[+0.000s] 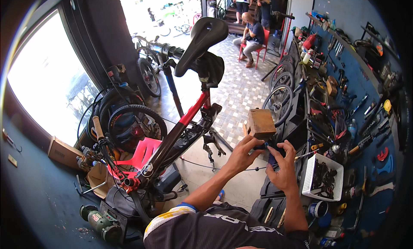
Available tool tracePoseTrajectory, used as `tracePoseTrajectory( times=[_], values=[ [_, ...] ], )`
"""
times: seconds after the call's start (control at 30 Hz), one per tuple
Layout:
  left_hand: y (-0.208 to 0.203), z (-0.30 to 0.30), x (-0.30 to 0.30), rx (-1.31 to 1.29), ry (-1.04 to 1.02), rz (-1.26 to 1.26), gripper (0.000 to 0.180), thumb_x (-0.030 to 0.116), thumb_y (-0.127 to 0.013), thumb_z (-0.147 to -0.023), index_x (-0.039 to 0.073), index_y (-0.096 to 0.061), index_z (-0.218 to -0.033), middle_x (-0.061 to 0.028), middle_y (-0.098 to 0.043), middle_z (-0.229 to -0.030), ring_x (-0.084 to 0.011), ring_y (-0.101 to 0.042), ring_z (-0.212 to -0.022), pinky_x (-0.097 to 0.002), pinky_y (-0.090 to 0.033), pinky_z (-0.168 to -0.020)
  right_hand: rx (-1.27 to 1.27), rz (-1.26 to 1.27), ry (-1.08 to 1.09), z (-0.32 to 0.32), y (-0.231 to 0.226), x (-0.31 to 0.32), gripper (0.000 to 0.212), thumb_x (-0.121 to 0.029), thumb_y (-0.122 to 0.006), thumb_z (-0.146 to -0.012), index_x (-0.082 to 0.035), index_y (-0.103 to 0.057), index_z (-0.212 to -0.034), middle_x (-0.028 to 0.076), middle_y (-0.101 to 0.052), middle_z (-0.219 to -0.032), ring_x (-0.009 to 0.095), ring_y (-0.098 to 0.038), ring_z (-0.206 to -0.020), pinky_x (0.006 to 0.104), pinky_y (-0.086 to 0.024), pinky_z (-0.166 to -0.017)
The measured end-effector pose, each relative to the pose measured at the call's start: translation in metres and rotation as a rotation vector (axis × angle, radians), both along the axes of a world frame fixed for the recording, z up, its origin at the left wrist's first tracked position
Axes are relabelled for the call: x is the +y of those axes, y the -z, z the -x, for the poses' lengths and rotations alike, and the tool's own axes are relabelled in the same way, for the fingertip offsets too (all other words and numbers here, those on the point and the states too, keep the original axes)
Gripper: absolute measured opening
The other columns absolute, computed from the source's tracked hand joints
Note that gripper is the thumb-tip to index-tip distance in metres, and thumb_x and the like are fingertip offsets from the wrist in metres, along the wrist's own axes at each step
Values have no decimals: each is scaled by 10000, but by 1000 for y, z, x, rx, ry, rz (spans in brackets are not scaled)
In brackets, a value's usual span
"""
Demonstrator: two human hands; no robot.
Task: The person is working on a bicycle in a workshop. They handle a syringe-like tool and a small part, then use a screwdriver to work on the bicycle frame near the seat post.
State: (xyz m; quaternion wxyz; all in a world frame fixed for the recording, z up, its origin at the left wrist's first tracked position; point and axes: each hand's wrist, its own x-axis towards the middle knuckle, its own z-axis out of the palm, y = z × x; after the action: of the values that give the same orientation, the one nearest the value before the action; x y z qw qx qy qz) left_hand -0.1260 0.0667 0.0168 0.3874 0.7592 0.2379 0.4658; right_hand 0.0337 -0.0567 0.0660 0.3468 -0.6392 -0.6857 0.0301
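Seen from above in a bicycle workshop, the left hand pinches a small dark-blue piece between its fingers, at four o'clock from the view's centre. The right hand curls beside it; whether its fingers grip anything is too unclear to tell. From the piece, a wooden block lies at twelve o'clock, a white basket at four, a red-and-black bicycle frame at ten.

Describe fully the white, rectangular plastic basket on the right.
The white, rectangular, plastic-looking basket is open-topped, with small holes in its walls. It stands upright, right of the person's right hand, which does not touch it. Jumbled dark parts lie inside, too tangled to identify. A round white-and-blue tub stands near its lower edge; contact is unclear.
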Motion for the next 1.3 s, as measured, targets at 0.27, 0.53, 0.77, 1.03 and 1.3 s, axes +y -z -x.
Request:
tracePoseTrajectory(
  times=[0.27, 0.53, 0.77, 1.03, 1.3],
  values=[
    [2, 4, -2, -26, -15, 14, 274, 37, -805, -861, 6, -706, -1115, -135, -675, -1036, -304, -677, -967, -386, -537, -836, 72, 15, -1, -7, 2, 2, 523, -112, -728, -750, -96, -721, -1273, 168, -424, -1375, 393, -340, -1401, 510, -305, -1187],
    [10, -2, 1, -9, -111, -114, 292, 64, -813, -845, 33, -715, -1118, -127, -659, -1025, -322, -656, -948, -413, -526, -823, 129, 13, -11, -1, 18, 9, 630, -112, -740, -748, -80, -678, -1374, 163, -445, -1373, 361, -374, -1359, 463, -328, -1168],
    [28, -3, 10, 50, -224, -254, 345, 117, -821, -831, 85, -715, -1157, -103, -645, -1030, -328, -641, -960, -429, -501, -845, 299, 132, -81, 1, 12, 10, 608, -129, -732, -781, -63, -669, -1383, 155, -468, -1387, 329, -396, -1340, 411, -346, -1146],
    [34, -8, 8, -28, -179, -161, 338, 86, -816, -835, 70, -713, -1157, -116, -641, -1020, -337, -640, -939, -428, -513, -811, 485, 50, -142, -10, 30, 20, 715, -137, -722, -796, -95, -575, -1495, 141, -459, -1397, 300, -393, -1337, 390, -322, -1148],
    [32, -5, 14, -89, -198, -84, 344, 55, -814, -844, 37, -712, -1172, -131, -645, -1029, -322, -650, -903, -401, -529, -754, 347, 157, -130, -8, 38, 8, 768, -161, -747, -781, -147, -552, -1523, 142, -427, -1405, 305, -380, -1318, 401, -306, -1148]
  ],
)
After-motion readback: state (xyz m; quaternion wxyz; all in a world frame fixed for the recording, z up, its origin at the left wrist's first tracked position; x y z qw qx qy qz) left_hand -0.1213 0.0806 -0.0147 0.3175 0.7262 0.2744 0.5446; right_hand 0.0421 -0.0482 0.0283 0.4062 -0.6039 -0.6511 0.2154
